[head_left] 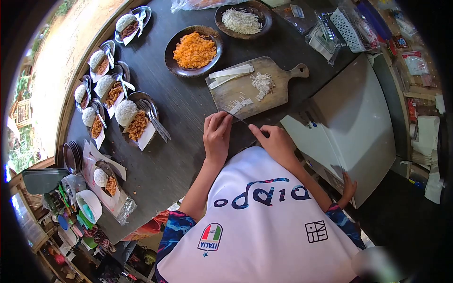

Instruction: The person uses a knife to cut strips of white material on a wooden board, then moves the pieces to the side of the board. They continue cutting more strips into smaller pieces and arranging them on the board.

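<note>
A thin dark strip (240, 120), like a narrow blade seen edge-on, spans the gap between my two hands. My left hand (217, 134) pinches its far end at the near edge of the wooden cutting board (278, 96). My right hand (275, 140) is curled at the other end, thumb stretched towards the strip; what its palm holds is hidden. Just beyond my left fingertips, short pale sticks (239, 104) lie in a row on the board. Flat white strips (231, 74) rest at its far left, beside a pile of fine pale shreds (263, 84).
Bowls of orange shreds (194, 50) and white shreds (241, 21) stand beyond the board. Several plates with rice mounds (126, 112) line the table's left side. Another person's hand (349, 187) touches the white cabinet (356, 132) at right. Plastic packaging (325, 42) lies at the far right.
</note>
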Tool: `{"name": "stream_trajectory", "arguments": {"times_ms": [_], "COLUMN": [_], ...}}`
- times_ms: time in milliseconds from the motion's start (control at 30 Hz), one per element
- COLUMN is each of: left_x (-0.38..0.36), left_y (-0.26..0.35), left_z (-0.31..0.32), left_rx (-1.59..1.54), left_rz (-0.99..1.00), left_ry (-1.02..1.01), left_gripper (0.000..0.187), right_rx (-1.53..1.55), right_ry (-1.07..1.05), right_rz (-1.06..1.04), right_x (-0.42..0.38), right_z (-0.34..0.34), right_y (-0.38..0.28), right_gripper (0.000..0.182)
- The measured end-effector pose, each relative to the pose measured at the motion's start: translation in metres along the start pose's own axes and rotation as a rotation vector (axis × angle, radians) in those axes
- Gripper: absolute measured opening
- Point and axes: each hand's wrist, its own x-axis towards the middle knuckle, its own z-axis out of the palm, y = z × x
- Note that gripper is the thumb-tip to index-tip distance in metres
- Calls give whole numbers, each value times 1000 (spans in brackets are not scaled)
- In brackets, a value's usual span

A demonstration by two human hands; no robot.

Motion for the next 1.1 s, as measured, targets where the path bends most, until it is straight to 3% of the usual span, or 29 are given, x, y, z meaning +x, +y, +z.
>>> {"name": "stream_trajectory", "arguments": {"times_ms": [600, 767, 867, 967, 1100], "left_x": [-2, 6, 22, 44, 52], "left_y": [3, 4, 6, 7, -16], "left_z": [5, 3, 6, -9, -19], "left_rx": [-35, 26, -167, -165, -129], "left_rz": [-108, -72, -144, -143, -183], "left_ry": [40, -10, 25, 219, 220], "left_gripper": [16, 19, 22, 26, 28], "right_rx": [6, 242, 305, 305, 291], "right_ry": [-58, -78, -104, -132, -226], "right_rz": [34, 9, 48, 25, 47], "right_x": [0, 9, -4, -8, 7], "right_z": [-9, -4, -6, -8, 8], "right_y": [0, 22, 41, 38, 34], "right_gripper": [69, 67, 67, 67, 67]}}
